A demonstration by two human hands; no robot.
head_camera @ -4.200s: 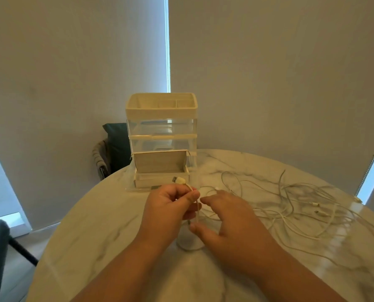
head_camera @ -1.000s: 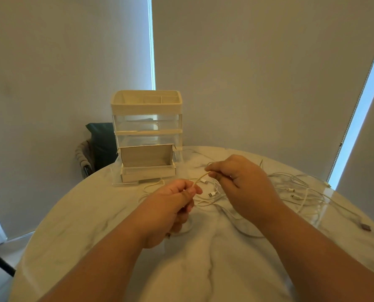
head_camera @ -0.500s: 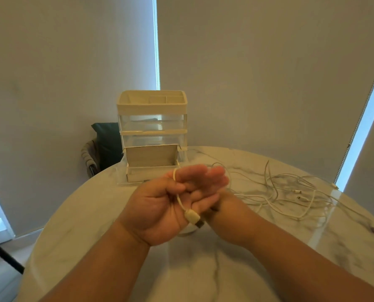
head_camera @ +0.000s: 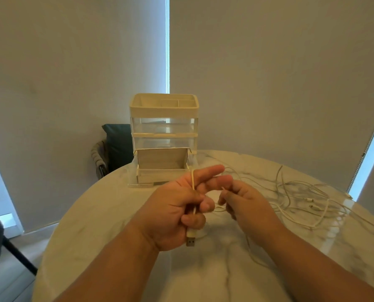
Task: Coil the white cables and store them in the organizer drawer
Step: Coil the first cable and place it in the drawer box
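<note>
Coiling step, first cable, early on. Left hand [head_camera: 177,205] gripped the cable [head_camera: 193,182]: thumb and lower fingers curled round it just above the plug [head_camera: 190,238], which hung below the palm, while one turn ran up over the two extended fingers. Right hand [head_camera: 244,203], just right of those fingertips, pinched the running strand. Next move, as I read it: carry that strand round the left fingers again, keep it taut, and feed slack from the pile [head_camera: 301,192] far right on the table [head_camera: 116,247] without snagging the other cables. The organizer [head_camera: 164,118] sat at the far edge with its bottom drawer [head_camera: 162,173] open; nothing visibly stored. Versus half a second earlier: the right hand had come out from behind the left and into view at its right; plug and drawer unchanged.
</note>
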